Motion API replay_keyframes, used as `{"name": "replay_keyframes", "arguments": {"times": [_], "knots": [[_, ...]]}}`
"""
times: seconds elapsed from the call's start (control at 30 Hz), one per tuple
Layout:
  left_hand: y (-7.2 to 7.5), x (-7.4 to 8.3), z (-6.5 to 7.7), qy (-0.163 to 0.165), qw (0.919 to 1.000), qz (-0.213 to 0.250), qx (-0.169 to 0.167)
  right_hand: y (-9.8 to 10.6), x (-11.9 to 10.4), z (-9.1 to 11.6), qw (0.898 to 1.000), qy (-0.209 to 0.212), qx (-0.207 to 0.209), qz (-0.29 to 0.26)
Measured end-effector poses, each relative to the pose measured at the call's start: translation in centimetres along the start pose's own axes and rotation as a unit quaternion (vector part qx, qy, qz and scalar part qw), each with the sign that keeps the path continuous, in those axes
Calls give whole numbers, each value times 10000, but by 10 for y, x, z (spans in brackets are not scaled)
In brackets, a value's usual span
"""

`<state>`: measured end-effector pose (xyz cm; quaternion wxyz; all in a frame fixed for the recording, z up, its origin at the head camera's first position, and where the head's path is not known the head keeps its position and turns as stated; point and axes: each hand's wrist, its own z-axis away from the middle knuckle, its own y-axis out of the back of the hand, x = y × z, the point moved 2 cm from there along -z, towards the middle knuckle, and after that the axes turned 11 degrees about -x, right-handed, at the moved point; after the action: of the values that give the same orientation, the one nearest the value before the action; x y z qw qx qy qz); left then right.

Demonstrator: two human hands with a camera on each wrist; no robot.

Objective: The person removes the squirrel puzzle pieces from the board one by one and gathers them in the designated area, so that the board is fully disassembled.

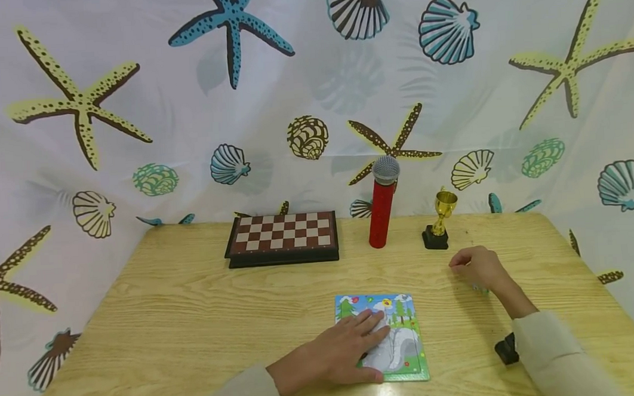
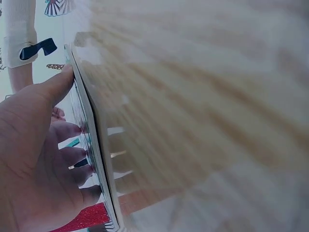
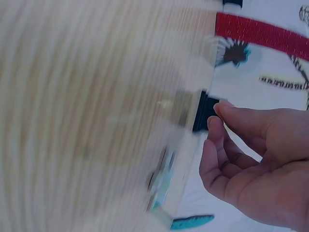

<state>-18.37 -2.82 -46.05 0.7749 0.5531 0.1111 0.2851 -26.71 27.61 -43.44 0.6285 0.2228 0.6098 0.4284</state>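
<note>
A picture puzzle board (image 1: pixel 410 336) with trees, clouds and a grey-white area lies near the front of the table. My left hand (image 1: pixel 351 345) rests on it with fingers spread. The left wrist view shows the left fingertips (image 2: pixel 84 159) against its face and the thumb along its edge. My right hand (image 1: pixel 479 267) hovers over the table in front of the gold trophy cup (image 1: pixel 445 206), fingers loosely curled. No object shows between the right thumb and index finger (image 3: pixel 214 124). Small flat puzzle pieces (image 3: pixel 161 181) lie below that hand, mostly hidden from the head view.
At the back stand a checkered board box (image 1: pixel 281 236) and a red microphone (image 1: pixel 382 212). A patterned cloth (image 1: pixel 269 105) hangs behind and beside the wooden table (image 1: pixel 194 324). A small black device (image 1: pixel 506 349) sits at the right sleeve.
</note>
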Motion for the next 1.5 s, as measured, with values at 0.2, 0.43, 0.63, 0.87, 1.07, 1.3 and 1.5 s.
{"name": "replay_keyframes", "arguments": {"times": [0.2, 0.43, 0.63, 0.87, 1.07, 1.3, 1.5], "knots": [[0, 1, 4, 16, 10000, 50, 59, -21, -27, -8, 9989, 428, -158, -103], [-1, -4, 16, 329, 9978, 554, -181, -46, -56, -15, 9955, 723, -537, -307], [-2, -6, 26, 479, 9970, 576, -206, -60, -80, -17, 9915, 722, -1014, -367], [-4, -5, 30, 531, 9971, 507, -198, -69, -91, -13, 9882, 702, -1292, -426], [-5, -5, 29, 559, 9976, 370, -196, -74, -93, -10, 9879, 666, -1346, -395], [-7, -4, 30, 561, 9980, 252, -151, -77, -97, -9, 9858, 576, -1487, -517], [-7, -4, 30, 570, 9981, 187, -120, -80, -97, -10, 9854, 451, -1529, -598]]}}
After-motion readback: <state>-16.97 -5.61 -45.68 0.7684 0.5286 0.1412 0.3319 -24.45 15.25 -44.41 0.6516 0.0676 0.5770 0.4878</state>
